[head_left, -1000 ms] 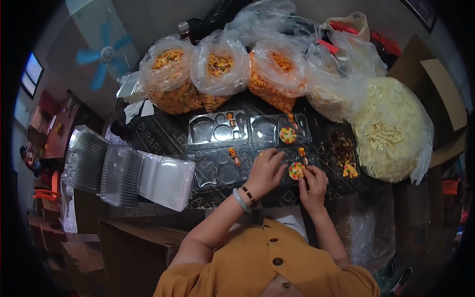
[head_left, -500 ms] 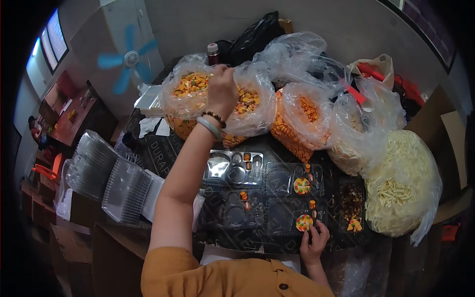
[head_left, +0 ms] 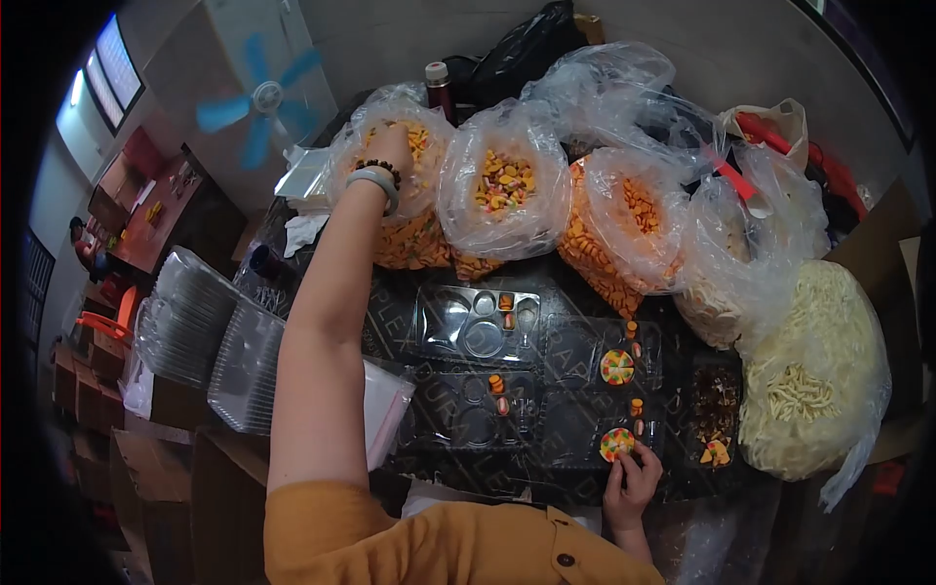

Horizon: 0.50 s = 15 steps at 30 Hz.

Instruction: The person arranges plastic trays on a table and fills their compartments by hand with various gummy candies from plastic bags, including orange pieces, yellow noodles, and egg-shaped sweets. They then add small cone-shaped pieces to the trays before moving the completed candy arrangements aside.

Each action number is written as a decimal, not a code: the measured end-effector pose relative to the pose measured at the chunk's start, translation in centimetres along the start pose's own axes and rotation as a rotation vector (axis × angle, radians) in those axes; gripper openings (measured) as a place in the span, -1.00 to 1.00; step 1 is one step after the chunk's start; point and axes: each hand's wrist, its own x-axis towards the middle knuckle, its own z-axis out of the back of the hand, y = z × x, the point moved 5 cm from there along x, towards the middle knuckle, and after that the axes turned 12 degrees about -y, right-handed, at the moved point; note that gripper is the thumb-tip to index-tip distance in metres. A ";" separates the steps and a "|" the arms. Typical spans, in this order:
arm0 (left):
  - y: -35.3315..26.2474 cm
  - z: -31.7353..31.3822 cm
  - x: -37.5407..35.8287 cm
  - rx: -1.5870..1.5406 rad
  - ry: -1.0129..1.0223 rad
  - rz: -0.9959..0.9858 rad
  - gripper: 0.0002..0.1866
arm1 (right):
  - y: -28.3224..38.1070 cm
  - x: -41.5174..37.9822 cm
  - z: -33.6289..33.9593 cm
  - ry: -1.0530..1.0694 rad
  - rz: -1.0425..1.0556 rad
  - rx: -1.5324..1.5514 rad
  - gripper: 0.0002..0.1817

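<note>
My left arm stretches up to a clear plastic bag (head_left: 343, 180) of small orange and yellow pieces. My left hand (head_left: 392, 146) is inside its mouth, its fingers hidden among the pieces. My right hand (head_left: 634, 487) is low on the right, thumb and fingers bent at the edge of a round pizza-shaped candy (head_left: 616, 445) made of coloured wedges. That candy lies in a compartment of a clear plastic tray (head_left: 565, 429). Just behind, a second tray (head_left: 570, 343) holds another pizza-shaped candy (head_left: 617, 367). Two trays on the left, one nearer (head_left: 439, 414) and one farther (head_left: 450, 312), hold small burger-like and hot-dog-like pieces.
Open bags of coloured pieces (head_left: 505, 219), orange pieces (head_left: 595, 263) and pale sticks (head_left: 809, 390) line the table. Stacked clear trays (head_left: 244, 375) stand at left. A dark tray (head_left: 715, 405) with wedges lies at right; a flask (head_left: 439, 88) and a fan (head_left: 265, 97) are behind.
My left hand has moved from above the gap between two bags down into the leftmost bag. My right hand stays at the pizza-shaped candy. The whole view has shifted slightly.
</note>
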 end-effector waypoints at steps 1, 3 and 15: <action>0.3 0.3 0.0 0.022 -0.122 0.015 -0.71 | 0.0 0.1 -0.1 0.001 -0.002 0.000 -0.81; 0.6 1.4 -0.1 -0.018 -0.186 0.028 -0.74 | 0.1 0.2 0.1 -0.006 0.006 0.018 -0.83; 3.7 5.6 -1.0 -1.649 -0.545 0.694 -0.83 | 0.2 0.1 0.5 -0.081 0.033 0.058 -0.85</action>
